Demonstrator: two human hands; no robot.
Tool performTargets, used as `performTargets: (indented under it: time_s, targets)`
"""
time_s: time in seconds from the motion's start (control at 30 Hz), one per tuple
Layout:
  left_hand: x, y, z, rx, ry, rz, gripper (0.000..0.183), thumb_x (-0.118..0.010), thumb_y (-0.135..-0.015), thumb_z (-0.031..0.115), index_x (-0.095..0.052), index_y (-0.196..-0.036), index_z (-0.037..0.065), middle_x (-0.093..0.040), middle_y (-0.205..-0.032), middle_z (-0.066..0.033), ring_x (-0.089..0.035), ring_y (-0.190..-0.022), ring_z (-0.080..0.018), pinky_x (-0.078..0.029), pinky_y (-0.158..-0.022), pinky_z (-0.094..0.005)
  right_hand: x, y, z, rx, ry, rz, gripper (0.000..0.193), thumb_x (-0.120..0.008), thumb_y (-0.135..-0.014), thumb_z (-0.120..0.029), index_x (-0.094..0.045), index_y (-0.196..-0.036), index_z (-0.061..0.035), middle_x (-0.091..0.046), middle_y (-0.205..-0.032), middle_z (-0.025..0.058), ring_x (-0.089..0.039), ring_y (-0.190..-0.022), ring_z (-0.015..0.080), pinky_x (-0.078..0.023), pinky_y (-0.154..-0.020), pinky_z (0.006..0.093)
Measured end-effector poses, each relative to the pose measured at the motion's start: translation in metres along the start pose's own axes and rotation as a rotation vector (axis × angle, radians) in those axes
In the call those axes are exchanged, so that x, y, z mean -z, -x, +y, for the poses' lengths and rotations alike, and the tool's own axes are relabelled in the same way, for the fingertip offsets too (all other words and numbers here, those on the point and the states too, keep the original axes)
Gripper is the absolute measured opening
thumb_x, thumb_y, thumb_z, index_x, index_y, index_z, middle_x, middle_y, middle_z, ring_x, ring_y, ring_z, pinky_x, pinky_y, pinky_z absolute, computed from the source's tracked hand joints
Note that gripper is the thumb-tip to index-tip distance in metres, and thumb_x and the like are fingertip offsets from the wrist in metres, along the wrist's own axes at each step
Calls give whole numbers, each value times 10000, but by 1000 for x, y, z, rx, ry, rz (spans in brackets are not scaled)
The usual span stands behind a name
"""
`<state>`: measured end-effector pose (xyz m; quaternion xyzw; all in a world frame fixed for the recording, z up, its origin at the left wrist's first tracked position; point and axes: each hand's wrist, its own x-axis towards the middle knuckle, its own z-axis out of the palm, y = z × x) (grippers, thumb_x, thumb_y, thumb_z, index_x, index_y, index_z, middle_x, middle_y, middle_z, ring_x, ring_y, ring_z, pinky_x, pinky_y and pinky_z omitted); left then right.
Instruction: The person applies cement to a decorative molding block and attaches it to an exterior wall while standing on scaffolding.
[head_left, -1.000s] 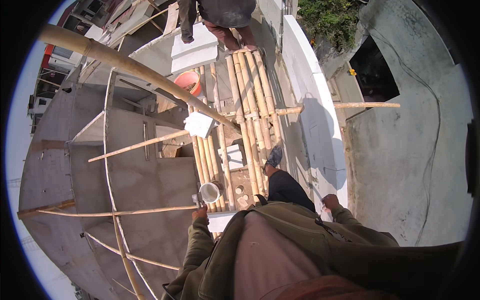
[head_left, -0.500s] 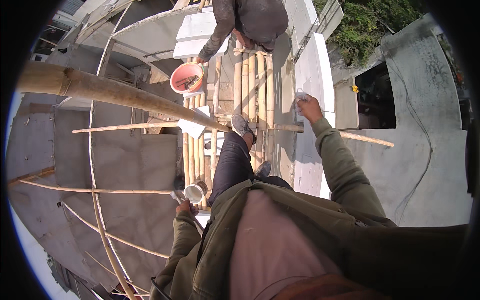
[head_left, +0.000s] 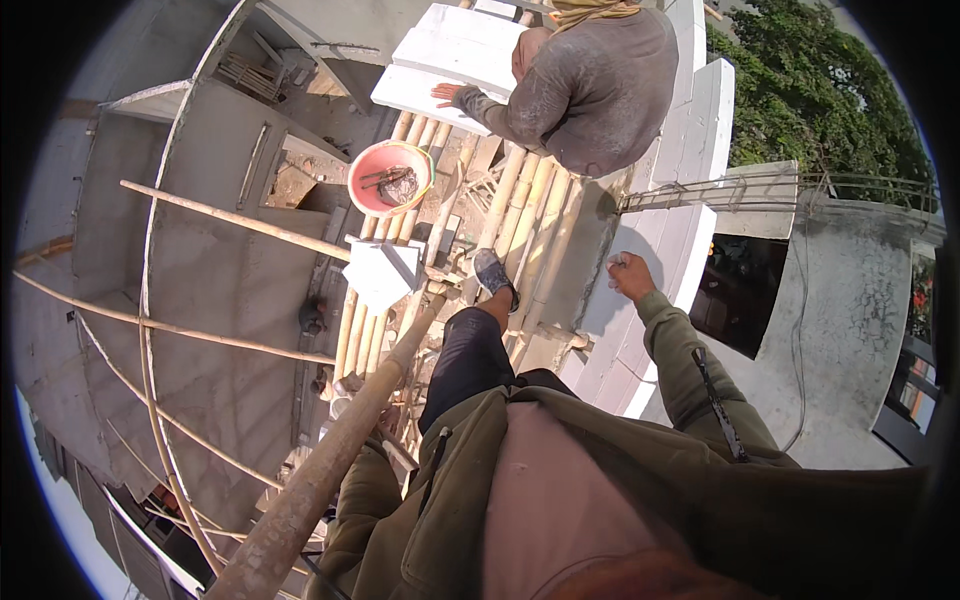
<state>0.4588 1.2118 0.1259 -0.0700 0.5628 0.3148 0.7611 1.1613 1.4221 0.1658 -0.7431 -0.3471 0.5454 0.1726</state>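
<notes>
My right hand is over the white block wall on the right. Its fingers are curled in, with a small pale bit at the tips too small to name. My left sleeve reaches forward at lower left. A thick bamboo pole crosses in front, hiding most of my left hand, so its grip does not show. Close by, a whitish pail is partly visible. A grey, handle-like piece sticks out beside the pole.
A co-worker crouches ahead, one hand on white blocks. A pink bucket with tools and a white block piece rest on the bamboo platform. My foot stands there. Steel bars jut across the wall; a drop lies leftward.
The view has swung, and the thick pole now crosses my left hand. The co-worker's hand has gone from the bucket rim to the white blocks. My right hand has shifted along the wall.
</notes>
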Motion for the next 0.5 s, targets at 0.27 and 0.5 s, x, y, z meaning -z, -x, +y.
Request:
performTargets:
  time_s: [0.27,0.5]
  targets:
    - [-80,0,-27,122,-239,614,395,-621,-986,499,-584,-935,109,-681,-788,-99,-711,-756,-272,-549,-602,-478,-10,-139,-42,-30,238,-110,220,-653,-927,-161,-681,-1076,-1,-653,-774,68,-650,-598,186,-522,-527,346]
    - [-118,3,-120,290,-58,599,398,-618,-979,522,-551,-955,130,-671,-786,-84,-732,-810,-261,-535,-621,-490,-36,-270,-109,118,473,-140,220,-652,-944,-167,-699,-1064,10,-718,-825,110,-690,-628,196,-548,-589,365]
